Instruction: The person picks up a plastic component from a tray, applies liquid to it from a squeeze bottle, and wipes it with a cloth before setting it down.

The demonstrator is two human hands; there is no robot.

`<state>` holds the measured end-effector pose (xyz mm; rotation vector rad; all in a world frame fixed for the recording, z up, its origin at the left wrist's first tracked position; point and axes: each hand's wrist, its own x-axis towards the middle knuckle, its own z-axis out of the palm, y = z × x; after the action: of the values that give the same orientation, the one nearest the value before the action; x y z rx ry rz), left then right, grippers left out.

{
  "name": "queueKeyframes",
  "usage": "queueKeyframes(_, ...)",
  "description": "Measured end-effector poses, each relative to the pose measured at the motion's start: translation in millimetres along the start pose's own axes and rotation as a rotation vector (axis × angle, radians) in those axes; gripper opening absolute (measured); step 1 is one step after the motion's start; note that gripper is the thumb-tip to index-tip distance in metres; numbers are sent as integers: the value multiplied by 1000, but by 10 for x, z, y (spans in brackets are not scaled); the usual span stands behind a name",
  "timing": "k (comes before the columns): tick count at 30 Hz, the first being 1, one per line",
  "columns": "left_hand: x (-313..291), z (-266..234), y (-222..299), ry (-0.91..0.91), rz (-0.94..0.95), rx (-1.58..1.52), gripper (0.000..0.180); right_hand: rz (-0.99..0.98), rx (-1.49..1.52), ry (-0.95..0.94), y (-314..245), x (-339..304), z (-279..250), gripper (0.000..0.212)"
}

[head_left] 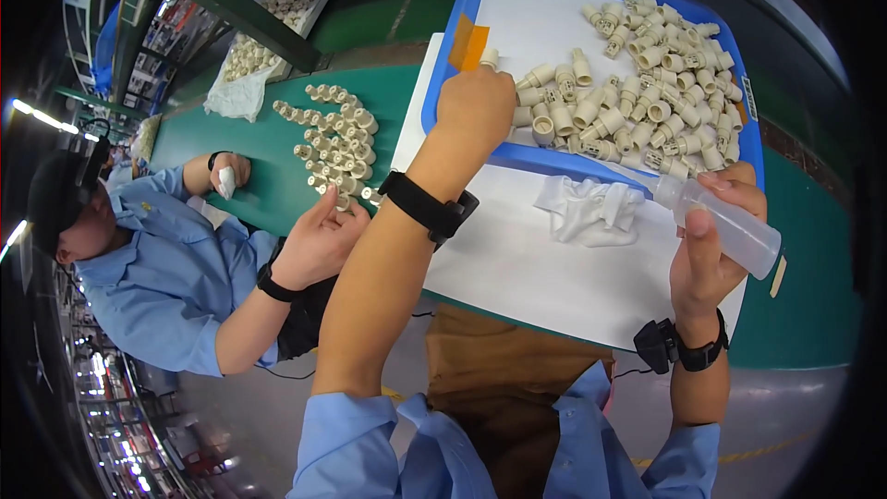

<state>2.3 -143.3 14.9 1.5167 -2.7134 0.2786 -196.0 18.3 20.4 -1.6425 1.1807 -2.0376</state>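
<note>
A blue tray (591, 163) lined with white holds a heap of beige plastic fittings (661, 74). My left hand (476, 103) reaches over the tray's left side with its fingers curled. Just past those fingers shows the end of a beige fitting (490, 57), which the hand appears to grip; the fingertips are hidden. In my right hand (707, 254) is a translucent squeeze bottle (735, 226), tilted, its thin nozzle pointing left along the tray's near edge. A crumpled white cloth (591, 212) lies between my hands, on the white sheet (517, 263) in front of the tray.
At the left, a co-worker in a blue shirt (171, 277) handles rows of upright fittings (337, 143) on the green table (268, 152). Orange tape (468, 44) sticks to the tray's left wall. A large bin of fittings (268, 37) stands beyond a green post.
</note>
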Motion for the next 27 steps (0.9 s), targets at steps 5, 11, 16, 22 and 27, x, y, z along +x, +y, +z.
queueKeyframes(5,-105,-60,-10,12,-141,47,16,-1,3,-20,9,0,-4,29)
queueKeyframes(11,-213,-165,-33,55,-182,42,16,17,14,-23,6,-8,9,30)
queueKeyframes(16,-359,-206,-87,55,-196,79,14,-6,16,-31,1,0,11,30)
queueKeyframes(22,-681,-317,11,98,-339,-71,16,-44,-7,-42,-14,13,-6,31)
queueKeyframes(27,-1135,-443,251,380,-292,-499,13,-99,2,-79,-27,-9,-31,32)
